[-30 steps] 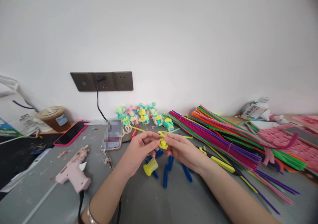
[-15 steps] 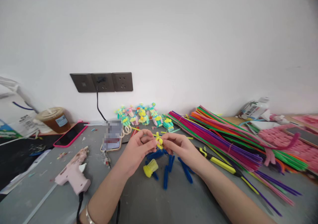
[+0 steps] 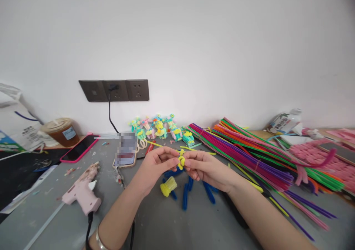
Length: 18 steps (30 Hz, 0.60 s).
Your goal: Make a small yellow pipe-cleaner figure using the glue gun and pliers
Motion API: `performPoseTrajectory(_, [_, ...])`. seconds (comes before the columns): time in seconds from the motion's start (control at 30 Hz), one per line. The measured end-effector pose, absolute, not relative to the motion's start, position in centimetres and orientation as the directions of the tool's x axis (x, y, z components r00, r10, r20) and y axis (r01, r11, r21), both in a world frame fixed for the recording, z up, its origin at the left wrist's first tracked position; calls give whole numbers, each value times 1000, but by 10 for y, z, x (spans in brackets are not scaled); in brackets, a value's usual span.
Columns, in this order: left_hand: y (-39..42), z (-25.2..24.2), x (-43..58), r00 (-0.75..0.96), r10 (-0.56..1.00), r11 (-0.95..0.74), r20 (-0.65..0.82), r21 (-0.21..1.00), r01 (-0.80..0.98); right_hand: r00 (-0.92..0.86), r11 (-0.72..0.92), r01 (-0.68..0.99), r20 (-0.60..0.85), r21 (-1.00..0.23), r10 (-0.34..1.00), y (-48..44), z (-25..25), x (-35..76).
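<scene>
Between my fingertips is a small knotted yellow pipe cleaner (image 3: 181, 160). My left hand (image 3: 161, 162) pinches it from the left, thumb and forefinger closed on it. From the other side my right hand (image 3: 203, 165) grips it with thumb and bent fingers. Just below, a yellow bundled pipe-cleaner piece (image 3: 168, 186) lies on the grey table (image 3: 158, 227). Folded blue pipe-cleaner pieces (image 3: 185, 196) are spread under and beside my hands, some partly covered by them.
A pink glue gun (image 3: 83, 194) lies at left, near a pink-cased phone (image 3: 80, 148) and a drink cup (image 3: 63, 132). Another phone (image 3: 126, 150) is behind my left hand. Small pipe-cleaner figures (image 3: 158, 126) stand by the wall; bundled pipe cleaners (image 3: 244, 154) lie at right.
Both hands have shifted slightly right with the yellow pipe cleaner. My right hand has turned, and its lower fingers now show below the piece.
</scene>
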<state>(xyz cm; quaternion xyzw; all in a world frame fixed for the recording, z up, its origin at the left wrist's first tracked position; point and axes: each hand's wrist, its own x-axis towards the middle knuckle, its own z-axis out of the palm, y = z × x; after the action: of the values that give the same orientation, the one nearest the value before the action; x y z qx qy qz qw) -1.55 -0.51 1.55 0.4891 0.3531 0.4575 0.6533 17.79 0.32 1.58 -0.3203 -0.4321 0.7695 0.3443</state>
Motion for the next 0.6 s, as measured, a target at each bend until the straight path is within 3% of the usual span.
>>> performPoseTrajectory(0.27, [-7,18,-15,290,955,27,67,950,-310,-559,-458,-324,-223,-828,799,-1,14,171])
performPoseTrajectory(0.6, [-8,20,-10,279,955,-16,98,959,-284,-436,-422,-475,-210,-772,875,-8,13,155])
